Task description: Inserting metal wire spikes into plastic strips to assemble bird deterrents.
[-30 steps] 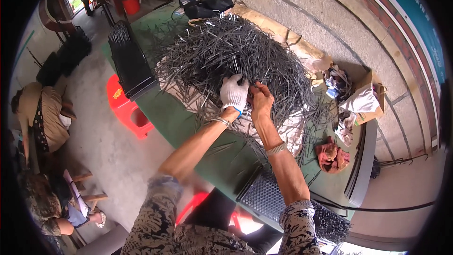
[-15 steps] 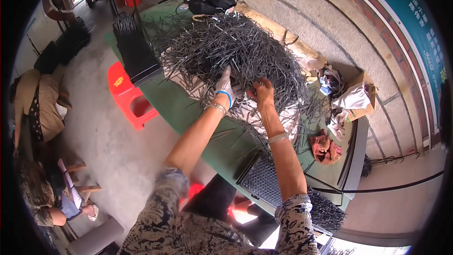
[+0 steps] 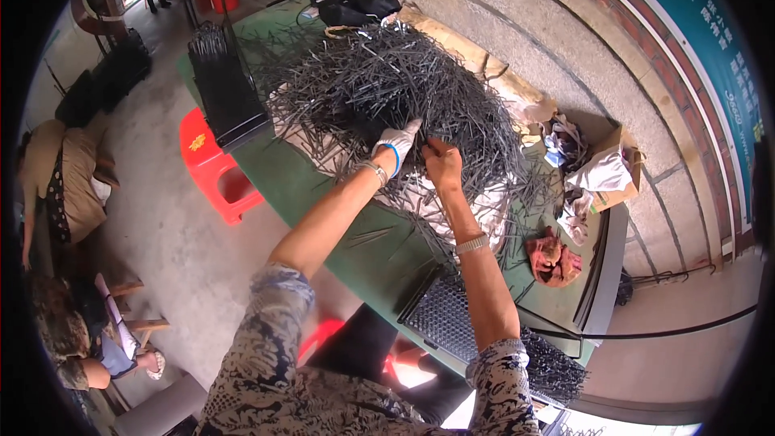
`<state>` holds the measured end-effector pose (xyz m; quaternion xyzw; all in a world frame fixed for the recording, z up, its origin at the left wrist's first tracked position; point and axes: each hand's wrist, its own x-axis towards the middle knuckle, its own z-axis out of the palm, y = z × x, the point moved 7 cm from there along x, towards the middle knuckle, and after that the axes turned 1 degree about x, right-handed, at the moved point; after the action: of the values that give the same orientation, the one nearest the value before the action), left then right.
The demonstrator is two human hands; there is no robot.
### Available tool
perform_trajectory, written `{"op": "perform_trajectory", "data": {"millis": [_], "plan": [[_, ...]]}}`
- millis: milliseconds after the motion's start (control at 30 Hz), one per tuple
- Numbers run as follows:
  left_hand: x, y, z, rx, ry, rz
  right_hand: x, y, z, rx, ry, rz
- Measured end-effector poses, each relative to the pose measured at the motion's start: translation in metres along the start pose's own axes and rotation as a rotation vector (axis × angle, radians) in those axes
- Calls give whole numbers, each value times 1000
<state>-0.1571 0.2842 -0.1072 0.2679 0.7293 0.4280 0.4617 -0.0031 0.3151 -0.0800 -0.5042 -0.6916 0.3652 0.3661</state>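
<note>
With the gloved left hand (image 3: 397, 142) closed on strands at the near edge of the tangled pile of thin dark rods (image 3: 387, 89) on the green table (image 3: 323, 210) and the bare right hand (image 3: 442, 163) pinching a few, a hard pull risks dragging snagged rods off the edge.

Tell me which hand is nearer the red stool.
Left. The gloved left hand is at the stick pile's edge, on the red stool's side; the bare right hand is farther off.

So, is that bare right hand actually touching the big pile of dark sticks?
Touching: the head view shows the right hand pinching strands at the edge of the pile of dark sticks.
</note>
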Motion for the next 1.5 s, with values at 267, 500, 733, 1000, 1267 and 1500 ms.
{"op": "perform_trajectory", "data": {"millis": [267, 500, 733, 1000, 1267, 1500], "plan": [[-45, -21, 2, -27, -145, 164, -46, -4, -11, 154, -159, 90], [-46, -46, 11, -242, -91, 163, -73, -17, -8, -131, 16, -183], [-18, -82, 18, -614, -111, -103, -122, -59, 29, -582, -28, -323], [-103, -85, 73, -912, -564, -187, -177, -22, 5, -728, -51, -483], [-98, -121, 52, -761, -272, -23, -151, -17, -83, -307, -72, -88], [-144, -55, 61, -300, -244, 481, -123, -48, -51, 487, -284, -9]]}}
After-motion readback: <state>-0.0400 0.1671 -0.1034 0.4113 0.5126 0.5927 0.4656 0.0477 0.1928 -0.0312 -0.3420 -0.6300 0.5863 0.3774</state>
